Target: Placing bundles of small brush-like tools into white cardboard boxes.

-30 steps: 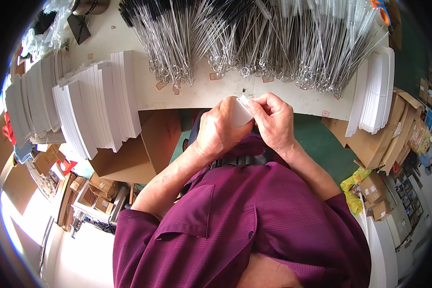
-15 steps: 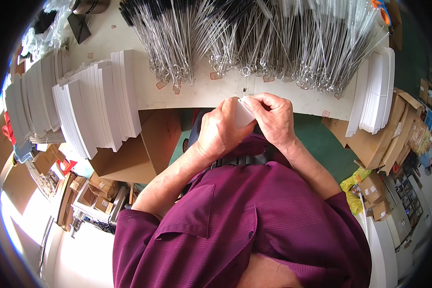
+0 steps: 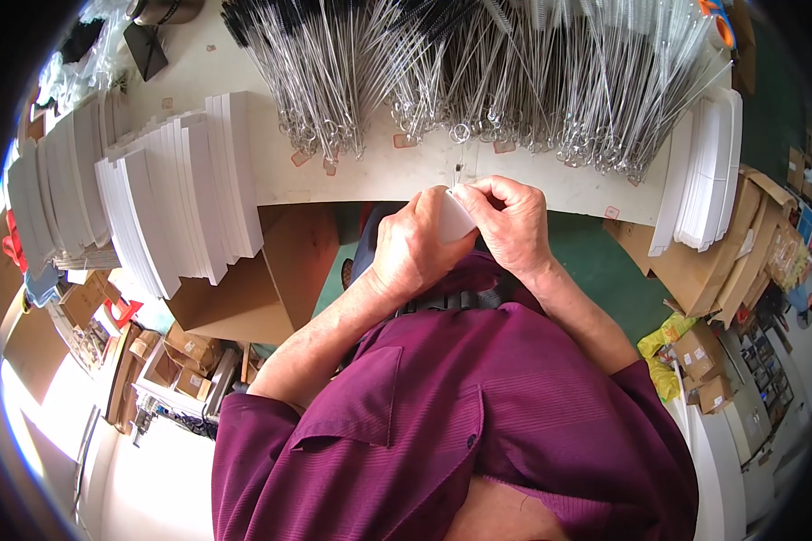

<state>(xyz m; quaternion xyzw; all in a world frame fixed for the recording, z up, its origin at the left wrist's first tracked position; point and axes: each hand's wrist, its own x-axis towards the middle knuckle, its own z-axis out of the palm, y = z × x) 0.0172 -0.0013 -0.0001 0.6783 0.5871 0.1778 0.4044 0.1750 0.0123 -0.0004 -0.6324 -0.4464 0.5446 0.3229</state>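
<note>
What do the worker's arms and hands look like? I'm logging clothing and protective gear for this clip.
Both hands, the left hand and the right hand, are bare: no gloves, and no rings or watch that I can see. The forearms are uncovered. The person wears a magenta short-sleeved shirt with a collar, a chest pocket and fine ribbing.

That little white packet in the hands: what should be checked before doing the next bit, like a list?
1. Left hand grips the white packet: ok.
2. Right hand pinches its top end: ok.
3. Packet held over the table edge, not dropping: ok.
4. Wire brushes within reach: ok.
5. White card stacks standing tidy: ok.
6. Anything inside the packet: cannot tell.
</note>
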